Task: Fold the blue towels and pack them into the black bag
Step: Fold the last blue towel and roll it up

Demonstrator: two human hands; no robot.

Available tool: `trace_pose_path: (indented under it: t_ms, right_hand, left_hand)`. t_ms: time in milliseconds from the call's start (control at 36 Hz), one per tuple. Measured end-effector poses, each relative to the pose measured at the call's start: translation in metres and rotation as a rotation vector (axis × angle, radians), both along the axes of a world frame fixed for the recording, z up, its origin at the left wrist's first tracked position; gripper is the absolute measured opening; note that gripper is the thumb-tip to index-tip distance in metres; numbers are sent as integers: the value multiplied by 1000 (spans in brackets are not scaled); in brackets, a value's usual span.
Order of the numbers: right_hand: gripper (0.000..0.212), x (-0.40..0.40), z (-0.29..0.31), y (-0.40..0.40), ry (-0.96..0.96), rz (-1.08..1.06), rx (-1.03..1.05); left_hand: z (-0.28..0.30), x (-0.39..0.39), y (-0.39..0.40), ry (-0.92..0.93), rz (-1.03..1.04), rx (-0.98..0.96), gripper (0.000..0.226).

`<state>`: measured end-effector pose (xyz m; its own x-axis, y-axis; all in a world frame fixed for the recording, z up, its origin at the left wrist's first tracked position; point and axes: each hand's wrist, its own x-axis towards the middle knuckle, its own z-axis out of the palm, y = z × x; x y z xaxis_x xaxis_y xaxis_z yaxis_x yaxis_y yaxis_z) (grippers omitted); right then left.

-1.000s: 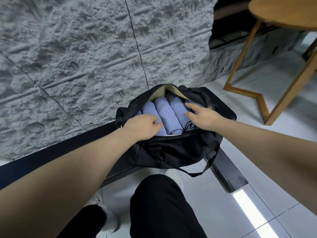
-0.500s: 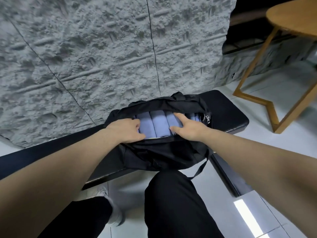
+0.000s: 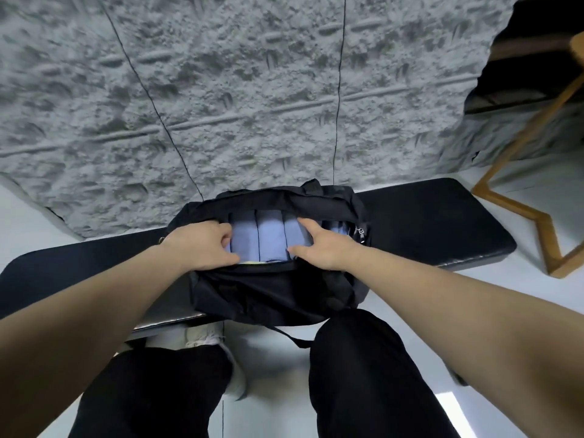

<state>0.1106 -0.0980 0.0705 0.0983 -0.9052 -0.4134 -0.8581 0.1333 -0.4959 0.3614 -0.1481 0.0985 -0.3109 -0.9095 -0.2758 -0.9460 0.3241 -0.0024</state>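
A black bag [image 3: 278, 292] sits on a dark padded worktop [image 3: 436, 222] against a rough grey wall [image 3: 252, 90], its top gaping. Inside, rolled blue towels [image 3: 271, 238] lie side by side (at least three show clearly). The left hand [image 3: 202, 248] rests at the left end of the opening, fingers curled onto the leftmost towel. The right hand [image 3: 319, 248] lies on the towels at the right, thumb and forefinger spread wide. A wooden table leg [image 3: 518, 200] stands at the right. Black trouser legs [image 3: 363, 374] fill the foreground.
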Motion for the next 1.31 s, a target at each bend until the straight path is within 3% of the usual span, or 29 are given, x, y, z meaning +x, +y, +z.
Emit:
trace_pose_path:
  t_ms: [222,444,583,694,861,944,1056,1194,1306]
  right_hand:
    - [64,-5,9,-8,-116,-95,-135]
    - [56,-15,33,-36,-214,-183,-206]
    - [58,-8,37,-57,-192,-155,-200]
    - [56,-5,39,-73,-183,-172,-207]
    - [47,3,28,-83,-199,-268,-184]
    - [46,10,25,-73,-189,-270,-98]
    - [53,15,16,-63,-211,-297,-64]
    - [70,16,-1,-40,-269,-351,-22]
    - [68,17,-4,-34,-334,-395,-9]
  left_hand:
    - [-3,-3,14,269,-44,-133,15]
    - [-10,-8,29,438,-189,-91,25]
    - [-12,-9,38,361,-287,-43,43]
    - [-17,-8,41,231,-343,-20,38]
    - [-24,-10,37,385,-244,-45,37]
    - [-27,-12,33,456,-230,-146,39]
    - [-27,-23,33,429,-303,-267,43]
    - [-26,-44,34,356,-330,-241,57]
    - [-30,-53,30,275,-338,-205,64]
